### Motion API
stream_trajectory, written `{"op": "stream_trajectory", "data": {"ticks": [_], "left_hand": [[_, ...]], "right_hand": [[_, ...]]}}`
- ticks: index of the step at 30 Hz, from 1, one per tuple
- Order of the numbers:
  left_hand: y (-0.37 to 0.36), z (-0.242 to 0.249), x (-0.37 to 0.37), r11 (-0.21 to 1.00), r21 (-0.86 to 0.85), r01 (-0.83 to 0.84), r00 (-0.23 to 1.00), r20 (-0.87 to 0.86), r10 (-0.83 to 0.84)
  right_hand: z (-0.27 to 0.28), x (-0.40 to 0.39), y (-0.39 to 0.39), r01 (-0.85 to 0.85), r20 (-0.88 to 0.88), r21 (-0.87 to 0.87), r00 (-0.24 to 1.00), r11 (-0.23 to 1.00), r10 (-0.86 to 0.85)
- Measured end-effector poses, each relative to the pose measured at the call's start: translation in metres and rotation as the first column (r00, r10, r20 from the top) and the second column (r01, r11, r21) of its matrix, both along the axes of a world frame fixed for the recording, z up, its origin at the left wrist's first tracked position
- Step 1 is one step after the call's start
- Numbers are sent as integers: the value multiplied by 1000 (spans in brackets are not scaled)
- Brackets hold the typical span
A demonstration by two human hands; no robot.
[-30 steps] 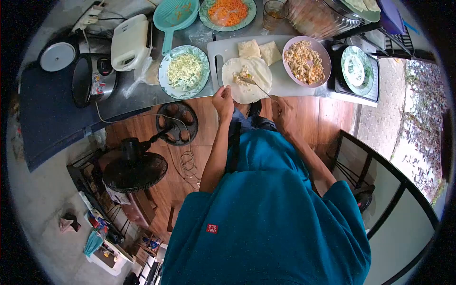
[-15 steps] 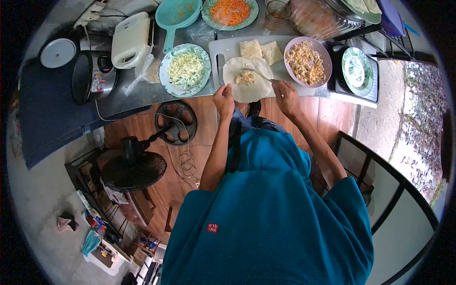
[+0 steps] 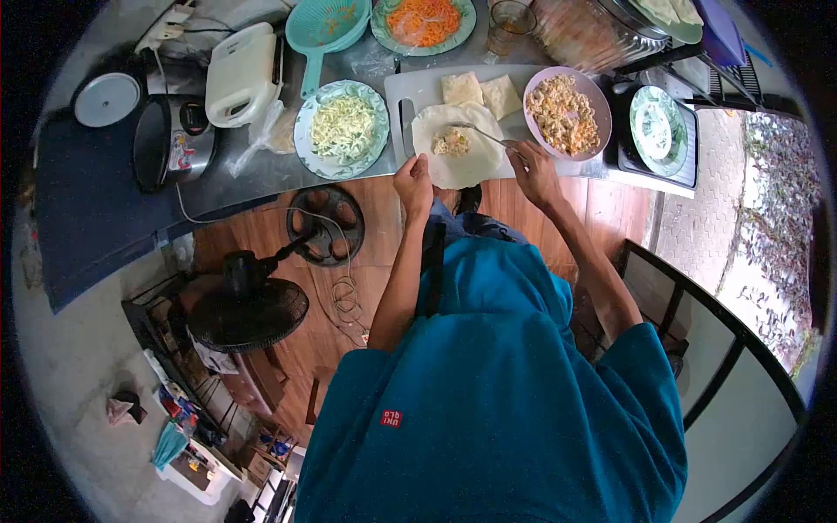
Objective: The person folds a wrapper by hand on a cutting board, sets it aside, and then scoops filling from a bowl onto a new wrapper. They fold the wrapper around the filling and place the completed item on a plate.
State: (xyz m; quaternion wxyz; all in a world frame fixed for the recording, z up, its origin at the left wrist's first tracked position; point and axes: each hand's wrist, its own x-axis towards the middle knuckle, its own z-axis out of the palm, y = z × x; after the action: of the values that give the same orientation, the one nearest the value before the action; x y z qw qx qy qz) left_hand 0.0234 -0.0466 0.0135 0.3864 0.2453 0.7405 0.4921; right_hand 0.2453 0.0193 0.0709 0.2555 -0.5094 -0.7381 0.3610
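A round pale wrapper [image 3: 478, 167] lies on the white cutting board [image 3: 418, 83], its near edge hanging past the board. On it sits a small heap of chopped filling [image 3: 451, 143]. My left hand [image 3: 413, 181] pinches the wrapper's left edge. My right hand [image 3: 535, 171] grips the handle of a metal spoon [image 3: 485, 134], whose tip is over the far side of the filling. Two folded square parcels, a left one [image 3: 462, 88] and a right one [image 3: 500, 97], rest behind the wrapper. To the right stands a pink bowl [image 3: 602, 131] of mixed filling.
Left of the board is a plate [image 3: 305, 157] of shredded cabbage. Behind are a plate [image 3: 377, 35] of shredded carrot, a turquoise strainer [image 3: 309, 65] and a glass [image 3: 506, 39]. A green-patterned plate [image 3: 671, 161] stands at right. A fan [image 3: 248, 314] is on the floor.
My right hand has turned and shifted slightly right, and the spoon now reaches left across the wrapper to the filling. My left hand stays at the wrapper's edge.
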Motion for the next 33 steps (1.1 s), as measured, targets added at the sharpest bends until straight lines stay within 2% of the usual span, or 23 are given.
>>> {"op": "stream_trajectory", "data": {"ticks": [4, 7, 9, 11, 13, 14, 15, 18, 21, 25, 28, 29, 31, 32, 33], "left_hand": [[1, -14, -3, 1000, -9, 13, 997, 72, -12], [2, -15, -3, 999, 25, -37, 999, -10, 38], [3, -13, -7, 998, -52, 32, 995, 98, -27], [4, -14, -4, 999, -39, 4, 993, 114, 0], [2, -11, -3, 999, -34, -18, 992, 127, 22], [3, -10, -3, 999, -40, 0, 997, 83, 4], [4, -7, -1, 999, -46, 18, 999, 39, -17], [4, -1, 0, 999, 9, 45, 998, 45, -45], [5, 5, 4, 1000, 5, 23, 1000, 5, -23], [2, -3, 1, 999, 31, 44, 999, -1, -44], [2, -5, 2, 998, -9, 56, 996, 67, -55], [2, -4, 4, 999, 3, 54, 996, 67, -54], [-2, -3, 4, 999, 7, 51, 997, 64, -51], [-2, -4, 3, 998, -1, 57, 994, 93, -57], [-4, -8, 3, 998, -9, 64, 991, 122, -63]], "right_hand": [[-20, -4, 13, -71, 84, 135, 995, 988, 60], [-15, -1, 14, -150, 41, 156, 989, 976, 145], [-4, 7, 5, -185, 143, 19, 973, 982, 181], [13, 5, -6, -148, 125, -23, 981, 989, 150], [17, 2, -20, 47, 59, -6, 997, 999, -47], [7, 0, -29, 86, 40, 4, 996, 996, -86], [5, -3, -35, 89, 41, 5, 995, 996, -89], [18, -25, -50, 158, 23, -178, 987, 971, -156], [19, -36, -53, 152, 50, -230, 988, 961, -144], [19, -30, -51, 219, 35, -188, 976, 957, -216], [32, -11, -54, 254, 78, -240, 967, 937, -242], [28, -4, -56, 253, 78, -238, 967, 938, -241], [14, 8, -66, 119, -102, 76, 989, 990, -111], [9, 15, -68, 121, -102, 74, 988, 990, -114], [7, 21, -69, 49, -46, 54, 998, 997, -46]]}}
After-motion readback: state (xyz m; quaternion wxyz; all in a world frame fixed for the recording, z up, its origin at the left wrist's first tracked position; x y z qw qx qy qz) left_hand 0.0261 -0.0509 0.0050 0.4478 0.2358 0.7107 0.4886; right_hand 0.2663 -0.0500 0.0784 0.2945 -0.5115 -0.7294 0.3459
